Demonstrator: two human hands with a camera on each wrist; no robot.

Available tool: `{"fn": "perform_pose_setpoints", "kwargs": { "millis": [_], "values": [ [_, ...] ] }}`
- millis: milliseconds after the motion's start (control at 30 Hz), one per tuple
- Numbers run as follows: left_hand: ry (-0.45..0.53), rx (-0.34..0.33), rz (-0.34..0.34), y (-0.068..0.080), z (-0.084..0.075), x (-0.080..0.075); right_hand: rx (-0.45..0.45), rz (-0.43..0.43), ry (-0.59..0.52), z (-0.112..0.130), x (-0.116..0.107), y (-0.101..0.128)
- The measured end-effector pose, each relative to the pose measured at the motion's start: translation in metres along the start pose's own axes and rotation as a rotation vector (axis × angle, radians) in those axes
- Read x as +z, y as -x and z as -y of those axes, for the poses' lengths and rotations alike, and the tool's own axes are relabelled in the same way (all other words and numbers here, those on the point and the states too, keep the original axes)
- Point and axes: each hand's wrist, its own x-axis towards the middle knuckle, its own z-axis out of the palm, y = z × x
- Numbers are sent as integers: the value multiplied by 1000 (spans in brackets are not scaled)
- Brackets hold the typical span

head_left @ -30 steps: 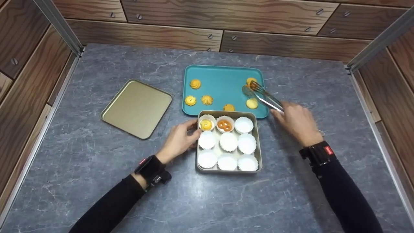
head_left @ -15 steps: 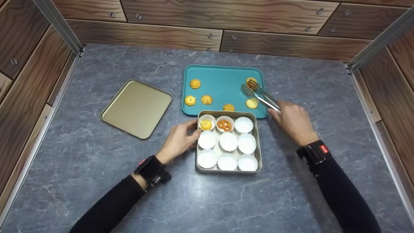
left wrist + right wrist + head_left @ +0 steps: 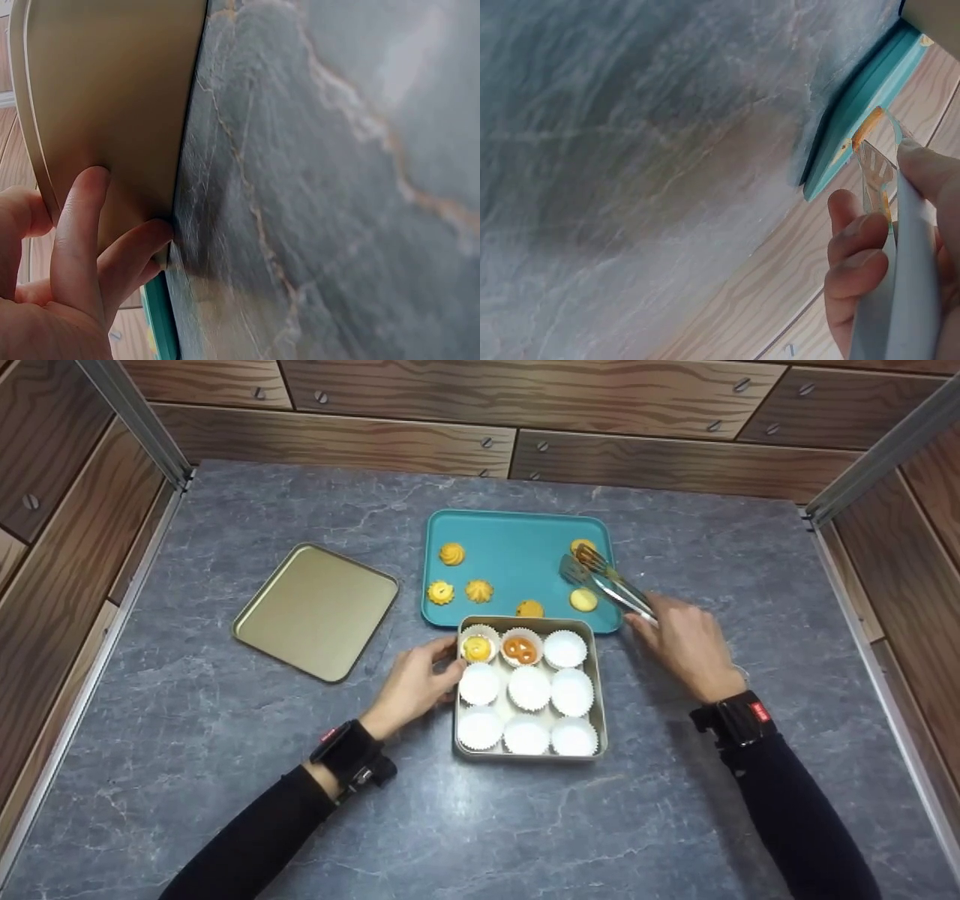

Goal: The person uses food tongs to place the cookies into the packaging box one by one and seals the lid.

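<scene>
My right hand (image 3: 686,645) grips metal tongs (image 3: 604,581) whose tips spread over the right side of the teal tray (image 3: 517,521), between a cookie at the tray's far right (image 3: 581,545) and a round cookie (image 3: 583,600). In the right wrist view my fingers (image 3: 859,259) curl round the tongs (image 3: 877,176) beside the tray's edge (image 3: 855,112). My left hand (image 3: 412,682) touches the left wall of the square tin (image 3: 600,690), which holds white paper cups; two back cups hold cookies (image 3: 478,648). The left wrist view shows my fingers (image 3: 82,232) against the tin's wall (image 3: 112,105).
A gold lid (image 3: 316,609) lies upside down on the grey marbled table (image 3: 225,780) to the left. Several more cookies (image 3: 452,554) sit on the tray's left and front. Wooden walls and metal rails border the table.
The right hand and tongs shifted slightly back toward me and to the right. The left hand and the tin have not moved.
</scene>
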Motion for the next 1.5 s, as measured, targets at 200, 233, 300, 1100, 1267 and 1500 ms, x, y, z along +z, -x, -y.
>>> {"fn": "perform_pose_setpoints", "kwargs": {
  "millis": [200, 233, 300, 1100, 1267, 1500],
  "values": [
    [-25, 0, -15, 1, 0, -2, -16, -27, -20, 3, -7, 6],
    [-36, 2, -20, 1, 0, -2, -18, -32, -22, 3, -9, 7],
    [-51, 6, -26, 1, 0, -2, -26, -41, -23, 4, -11, 10],
    [-84, -5, -28, 1, -1, -1, -186, -131, -24, 29, -49, 68],
    [-67, -2, -22, 0, 0, 0, -203, -113, -6, 34, -55, 75],
    [-61, 2, -20, -1, 0, 1, -244, -97, 33, 37, -62, 84]
  ]
}}
